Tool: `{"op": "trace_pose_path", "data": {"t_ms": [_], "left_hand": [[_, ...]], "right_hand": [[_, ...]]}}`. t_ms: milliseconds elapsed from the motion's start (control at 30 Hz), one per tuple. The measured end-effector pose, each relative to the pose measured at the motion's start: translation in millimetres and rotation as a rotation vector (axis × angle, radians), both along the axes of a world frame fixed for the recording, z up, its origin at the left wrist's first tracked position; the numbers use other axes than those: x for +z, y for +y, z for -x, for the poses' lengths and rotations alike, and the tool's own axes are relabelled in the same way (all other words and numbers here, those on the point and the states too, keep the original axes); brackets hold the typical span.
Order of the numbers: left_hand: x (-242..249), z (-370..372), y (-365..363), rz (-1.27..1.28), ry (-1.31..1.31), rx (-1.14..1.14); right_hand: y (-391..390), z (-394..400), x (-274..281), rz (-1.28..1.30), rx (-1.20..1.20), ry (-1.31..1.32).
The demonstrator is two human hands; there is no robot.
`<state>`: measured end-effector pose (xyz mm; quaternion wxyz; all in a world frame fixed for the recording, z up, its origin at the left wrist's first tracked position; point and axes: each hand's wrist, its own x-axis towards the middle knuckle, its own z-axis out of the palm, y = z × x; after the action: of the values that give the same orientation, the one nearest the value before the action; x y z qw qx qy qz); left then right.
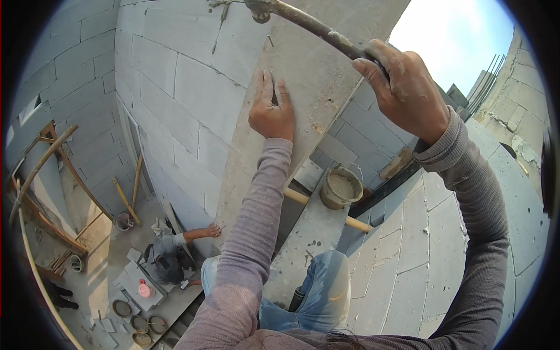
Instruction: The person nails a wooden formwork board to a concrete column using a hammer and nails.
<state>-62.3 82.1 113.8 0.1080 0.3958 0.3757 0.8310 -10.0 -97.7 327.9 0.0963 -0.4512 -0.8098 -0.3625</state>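
Note:
My right hand (pixel 408 87) is closed around the handle of a hammer (pixel 315 26), raised at the top of the view. The hammer's head lies at the top edge and is partly cut off. Below it, a nail (pixel 270 40) sticks out of a long, wide board (pixel 306 76) that stands against the block wall. My left hand (pixel 272 114) rests on the board's face, fingers stretched upward and apart, below the nail. Lower down, a co-worker's hand (pixel 211 230) touches the board's edge.
A bucket of grey mortar (pixel 341 186) stands on a plank (pixel 318 227) beside my knee (pixel 329 280). Far below, a co-worker (pixel 169 259) is near several round pans (pixel 140 324) and stacked blocks (pixel 137 286). Block walls (pixel 385 245) rise on both sides.

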Motion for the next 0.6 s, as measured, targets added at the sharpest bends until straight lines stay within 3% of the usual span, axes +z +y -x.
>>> {"op": "trace_pose_path", "data": {"t_ms": [133, 167, 233, 300, 400, 467, 500, 567, 600], "left_hand": [[-1.6, -0.4, -0.2, -0.038, 0.004, 0.026], [-2.3, 0.7, -1.5, -0.039, 0.005, 0.011], [-8.6, 3.1, -13.5, 0.007, 0.042, -0.025], [-13.2, 4.2, -25.3, 0.044, 0.065, -0.053], [-34.2, 0.5, -53.8, 0.004, 0.099, -0.064], [-47.5, -2.8, -66.9, -0.029, 0.230, -0.026], [-50.3, -1.1, -68.5, -0.027, 0.235, -0.028], [-54.9, 3.1, -73.1, -0.013, 0.313, -0.038], [-54.2, 4.7, -74.0, -0.019, 0.311, -0.037]], "right_hand": [[6.3, 7.1, -11.6, -0.185, 0.352, 0.073], [8.5, 0.1, -12.5, -0.186, 0.347, 0.077], [9.8, -6.8, -9.8, 0.086, -0.110, 0.050], [2.0, -4.8, 1.1, 0.066, -0.183, -0.023], [-1.2, 0.1, -3.2, -0.057, 0.012, 0.004], [9.7, -0.3, -13.6, -0.198, 0.369, 0.031], [14.9, -7.3, -16.5, -0.198, 0.366, 0.036], [20.6, -21.1, -19.9, 0.053, -0.056, -0.078], [18.8, -14.1, -20.0, 0.033, -0.072, -0.065]]}}
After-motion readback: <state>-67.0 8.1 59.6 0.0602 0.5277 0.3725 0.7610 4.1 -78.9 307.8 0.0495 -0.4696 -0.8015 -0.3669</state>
